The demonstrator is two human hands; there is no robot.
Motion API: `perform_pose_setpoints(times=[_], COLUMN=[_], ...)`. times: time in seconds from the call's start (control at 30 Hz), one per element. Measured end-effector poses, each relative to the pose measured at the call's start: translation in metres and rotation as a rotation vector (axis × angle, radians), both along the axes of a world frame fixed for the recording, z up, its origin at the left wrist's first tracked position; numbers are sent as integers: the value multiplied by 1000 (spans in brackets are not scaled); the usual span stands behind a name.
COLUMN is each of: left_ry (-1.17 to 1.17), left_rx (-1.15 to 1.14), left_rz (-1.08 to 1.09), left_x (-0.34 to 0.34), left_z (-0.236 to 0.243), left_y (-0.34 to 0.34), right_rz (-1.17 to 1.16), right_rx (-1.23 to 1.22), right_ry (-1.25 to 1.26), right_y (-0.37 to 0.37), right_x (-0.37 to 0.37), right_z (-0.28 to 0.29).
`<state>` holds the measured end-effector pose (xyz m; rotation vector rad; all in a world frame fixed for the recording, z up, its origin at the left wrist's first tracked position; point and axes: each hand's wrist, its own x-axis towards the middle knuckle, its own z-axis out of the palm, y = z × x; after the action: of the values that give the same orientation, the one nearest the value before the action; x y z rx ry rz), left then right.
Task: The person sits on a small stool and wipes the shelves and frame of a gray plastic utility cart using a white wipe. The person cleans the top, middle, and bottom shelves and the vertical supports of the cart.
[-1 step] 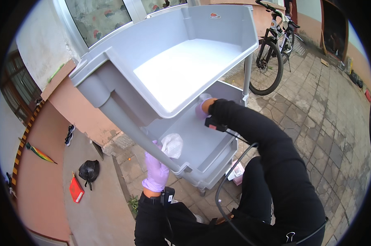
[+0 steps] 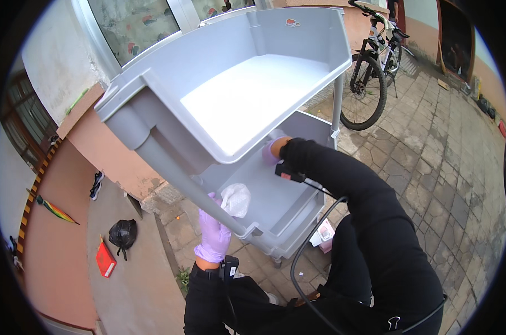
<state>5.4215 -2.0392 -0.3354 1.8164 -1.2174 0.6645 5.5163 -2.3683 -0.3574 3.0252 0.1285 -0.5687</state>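
Note:
A grey plastic utility cart (image 2: 169,167) stands before me, with an upper tray and a lower tray (image 2: 253,170). My left hand (image 2: 212,237), in a purple glove, is closed beside the cart's near-left post, which partly covers its fingers. A crumpled white cloth (image 2: 235,200) bulges out past the post from that hand, over the lower tray. My right hand (image 2: 271,152), also gloved, reaches under the upper tray into the lower one. It is closed on a pale cloth (image 2: 277,134) against the tray's inner surface; its fingertips are mostly hidden.
A bicycle (image 2: 370,78) stands on the paving at the back right. Near my knee sits a pink and white package (image 2: 323,237). At left lie a black plastic bag (image 2: 122,234), a red object (image 2: 105,259) and an umbrella (image 2: 56,209). A cable (image 2: 295,262) hangs by my right arm.
My right hand has shifted slightly to the left and deeper under the upper tray, along the lower tray. My left hand and the white cloth stay almost still.

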Motion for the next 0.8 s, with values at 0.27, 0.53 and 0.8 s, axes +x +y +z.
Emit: perform_pose_setpoints(times=[0.27, 0.53, 0.8], left_ry=[0, 427, 473], left_rx=[137, -20, -93], left_rz=[-125, -108, -185], left_x=[7, -7, -10], left_z=[11, 5, 4], left_y=[5, 5, -4], right_rz=[614, 575, 255], right_rx=[595, 669, 449], right_ry=[-134, 505, -200], right_y=[122, 109, 36], right_x=[-12, -131, -219], right_z=[-26, 47, 48])
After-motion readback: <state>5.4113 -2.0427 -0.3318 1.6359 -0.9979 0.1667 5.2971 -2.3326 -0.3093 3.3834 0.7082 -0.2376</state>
